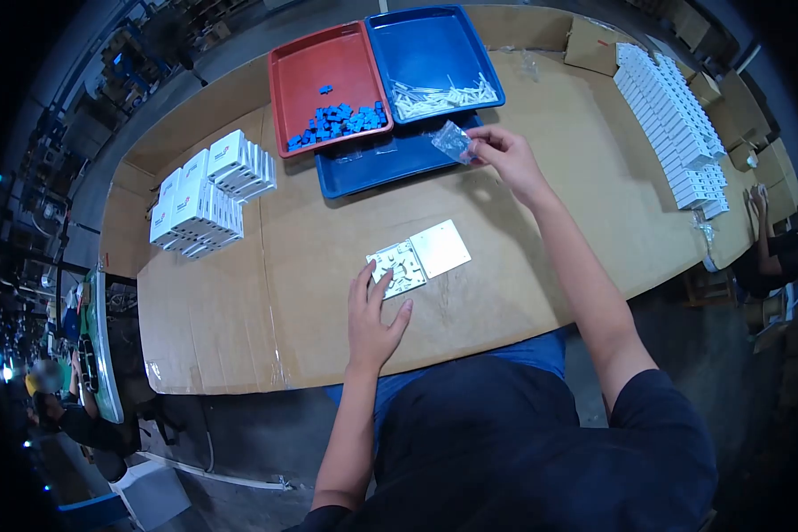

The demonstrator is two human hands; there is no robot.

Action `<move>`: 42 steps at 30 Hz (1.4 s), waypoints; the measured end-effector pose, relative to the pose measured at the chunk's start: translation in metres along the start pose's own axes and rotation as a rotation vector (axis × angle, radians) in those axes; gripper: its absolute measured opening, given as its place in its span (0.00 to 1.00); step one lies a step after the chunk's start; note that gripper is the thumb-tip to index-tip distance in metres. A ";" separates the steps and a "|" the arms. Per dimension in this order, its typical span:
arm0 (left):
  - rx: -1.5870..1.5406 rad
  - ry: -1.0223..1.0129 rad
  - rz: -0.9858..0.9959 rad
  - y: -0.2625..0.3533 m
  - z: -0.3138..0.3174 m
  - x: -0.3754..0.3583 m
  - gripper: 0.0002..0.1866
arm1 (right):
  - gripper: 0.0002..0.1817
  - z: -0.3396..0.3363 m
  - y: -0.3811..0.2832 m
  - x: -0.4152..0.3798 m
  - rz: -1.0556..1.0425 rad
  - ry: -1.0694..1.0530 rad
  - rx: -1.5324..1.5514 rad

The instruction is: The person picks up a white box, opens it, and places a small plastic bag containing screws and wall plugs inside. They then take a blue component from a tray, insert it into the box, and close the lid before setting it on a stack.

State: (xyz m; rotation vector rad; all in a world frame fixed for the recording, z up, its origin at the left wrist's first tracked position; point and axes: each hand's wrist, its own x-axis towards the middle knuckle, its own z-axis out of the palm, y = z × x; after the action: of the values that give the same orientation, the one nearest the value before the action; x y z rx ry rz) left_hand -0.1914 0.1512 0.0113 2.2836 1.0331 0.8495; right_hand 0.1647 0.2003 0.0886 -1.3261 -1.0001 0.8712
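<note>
Near the middle of the cardboard-covered table lies an opened white case, with a moulded half (402, 267) on the left and a flat plate (441, 248) on the right. My left hand (376, 317) rests on the moulded half's left edge, fingers spread and holding nothing. Further back, my right hand (504, 156) pinches a small clear plastic bag (452, 142) over the front of the lower blue tray (390, 168). What the bag contains is too small to tell.
A red tray (328, 80) holds blue pieces (337, 122); a blue tray (426, 44) holds white sticks (443, 96). White boxes are stacked left (195, 197), and white units (669, 124) right. Other people are at the far left (71, 417) and far right (776, 253).
</note>
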 end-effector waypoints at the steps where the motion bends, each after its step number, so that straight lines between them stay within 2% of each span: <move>1: -0.031 0.043 0.011 0.000 0.000 -0.002 0.26 | 0.13 0.001 0.002 -0.009 0.027 -0.013 0.062; 2: -0.027 0.041 0.008 0.000 0.002 -0.003 0.26 | 0.13 0.005 0.006 -0.021 0.031 -0.015 0.066; 4: -0.143 0.174 -0.046 0.007 0.006 0.002 0.19 | 0.11 0.021 0.006 -0.047 0.095 -0.001 0.118; 5: -0.094 0.207 -0.052 0.015 0.006 0.004 0.15 | 0.11 0.028 0.010 -0.058 0.095 -0.011 0.121; 7: -0.124 0.195 -0.081 0.032 0.004 0.010 0.14 | 0.10 0.041 0.024 -0.081 0.212 -0.079 0.264; 10: -0.166 0.183 -0.122 0.049 0.008 0.017 0.13 | 0.10 0.062 0.030 -0.111 0.280 -0.196 0.417; 12: -0.555 0.167 -0.273 0.057 0.016 0.020 0.13 | 0.09 0.074 0.027 -0.128 0.298 -0.204 0.448; 13: -0.734 0.152 -0.341 0.055 0.024 0.020 0.17 | 0.09 0.078 0.028 -0.134 0.314 -0.212 0.451; 14: -0.735 0.143 -0.345 0.055 0.028 0.019 0.17 | 0.09 0.079 0.028 -0.138 0.330 -0.220 0.453; 16: -1.231 0.107 -0.653 0.064 0.027 0.024 0.20 | 0.09 0.078 0.024 -0.143 0.315 -0.260 0.418; 20: -1.490 0.129 -0.690 0.060 0.033 0.027 0.22 | 0.09 0.075 0.020 -0.147 0.303 -0.305 0.342; 24: -1.401 0.176 -0.680 0.071 0.029 0.033 0.22 | 0.09 0.069 0.017 -0.153 0.300 -0.253 0.293; 26: -1.249 0.186 -0.676 0.072 0.027 0.033 0.20 | 0.11 0.065 0.016 -0.155 0.290 -0.245 0.272; 28: -1.232 0.207 -0.658 0.071 0.029 0.031 0.17 | 0.12 0.065 0.014 -0.160 0.289 -0.240 0.253; 30: -1.220 0.237 -0.630 0.069 0.028 0.030 0.15 | 0.15 0.067 0.007 -0.158 0.116 -0.148 -0.011; 31: -1.206 0.241 -0.608 0.068 0.027 0.029 0.12 | 0.15 0.067 -0.003 -0.157 0.112 -0.153 -0.012; 33: -1.190 0.245 -0.589 0.066 0.025 0.027 0.11 | 0.18 0.070 -0.024 -0.158 -0.082 -0.181 -0.182; 34: -1.157 0.230 -0.567 0.066 0.024 0.027 0.10 | 0.18 0.070 -0.026 -0.157 -0.081 -0.182 -0.183; 36: -1.127 0.216 -0.543 0.068 0.022 0.027 0.09 | 0.18 0.069 -0.031 -0.151 -0.252 -0.300 -0.266; 39: -1.042 0.247 -0.460 0.067 0.019 0.030 0.11 | 0.16 0.066 -0.039 -0.145 -0.319 -0.407 -0.404; 42: -0.921 0.216 -0.390 0.068 0.014 0.028 0.10 | 0.10 0.063 -0.053 -0.144 -0.263 -0.459 -0.434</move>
State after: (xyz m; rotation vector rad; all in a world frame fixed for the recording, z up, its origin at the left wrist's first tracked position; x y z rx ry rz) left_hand -0.1343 0.1300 0.0551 1.2014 0.8673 1.1092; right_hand 0.0527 0.0850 0.1285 -1.3311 -1.7590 0.7980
